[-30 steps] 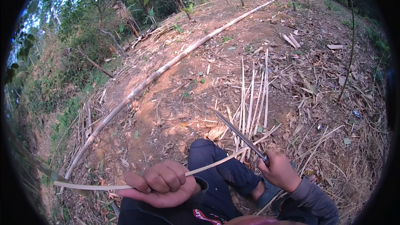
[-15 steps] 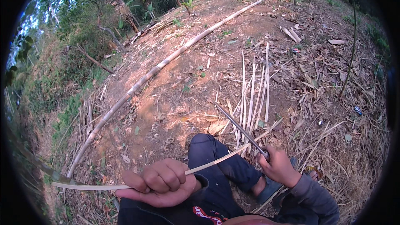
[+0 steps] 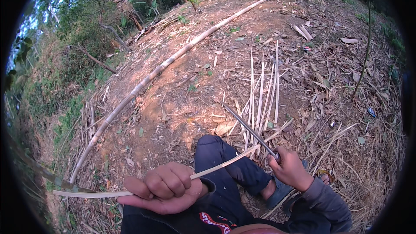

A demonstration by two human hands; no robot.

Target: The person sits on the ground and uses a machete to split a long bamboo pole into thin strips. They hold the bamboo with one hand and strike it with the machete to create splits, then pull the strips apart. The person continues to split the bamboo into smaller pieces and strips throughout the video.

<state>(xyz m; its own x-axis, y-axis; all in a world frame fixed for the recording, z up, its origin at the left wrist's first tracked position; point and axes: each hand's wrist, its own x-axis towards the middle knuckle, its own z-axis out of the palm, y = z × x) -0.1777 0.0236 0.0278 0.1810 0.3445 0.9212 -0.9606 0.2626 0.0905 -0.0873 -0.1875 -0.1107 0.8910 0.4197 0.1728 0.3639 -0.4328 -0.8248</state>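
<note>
Bamboo strip (image 3: 216, 170), pale, across our knee (image 3: 216, 156): our left hand (image 3: 164, 187) fists it knuckles-up; our right hand (image 3: 289, 169), beyond the knee, clenches a knife (image 3: 249, 131), blade against the strip.

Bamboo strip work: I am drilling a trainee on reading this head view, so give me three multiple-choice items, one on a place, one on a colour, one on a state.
1. Where does the long bamboo pole lie?
A. On the bare ground ahead
B. Across the knees
C. Upright against a tree

2. What colour are the trousers?
A. White
B. Dark blue
C. Red

3. How is the left hand?
A. Open and empty
B. Flat on the ground
C. Closed around a thin bamboo strip

Answers: 1 A, it runs over the soil; 2 B, the bent leg is dark blue; 3 C, the fingers wrap the strip, while the right hand grips a blade.
</note>
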